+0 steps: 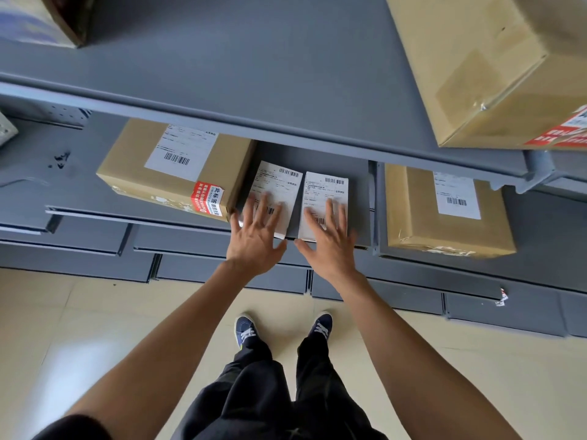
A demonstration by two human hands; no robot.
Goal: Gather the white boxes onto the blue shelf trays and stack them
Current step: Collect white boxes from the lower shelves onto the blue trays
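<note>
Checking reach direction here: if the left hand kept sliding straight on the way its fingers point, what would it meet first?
The left hand lies flat on the left white box; beyond it, probably open tray, though depth under the upper shelf is unclear.

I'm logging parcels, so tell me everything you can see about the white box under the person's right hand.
The right white box is a flat, card-like rectangle lying label-up on the blue-grey shelf tray. Its top carries a printed shipping label with one barcode near the far edge and another nearer the front; the text is too small to read. The right hand rests on its near half with straight, spread fingers. It lies close beside the left white box; whether they touch is unclear. Its near edge sits at the tray's front lip.
</note>
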